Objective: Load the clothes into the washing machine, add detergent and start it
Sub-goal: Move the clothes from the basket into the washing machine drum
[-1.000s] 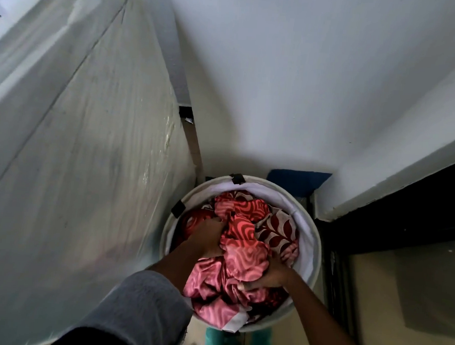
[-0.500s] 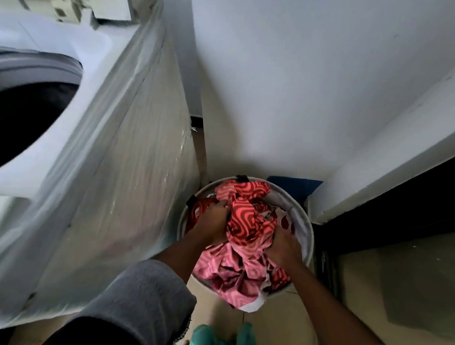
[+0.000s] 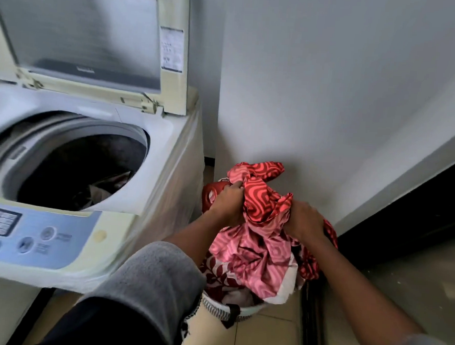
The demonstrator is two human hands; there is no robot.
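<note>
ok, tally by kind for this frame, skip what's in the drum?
White top-loading washing machine, lid up: 1
Round white fabric laundry basket: 1
Red-and-pink swirl-patterned cloth, held: 1
Dark red leaf-print cloth in basket: 1
Red perforated plastic item: 1
Grips, left grip and right grip, both on swirl cloth: 2
Total: 7

place: home laundry corner; top-load washing machine point(image 3: 89, 148); laundry basket point(image 3: 223, 309); tiled floor point(image 3: 267, 334)
</note>
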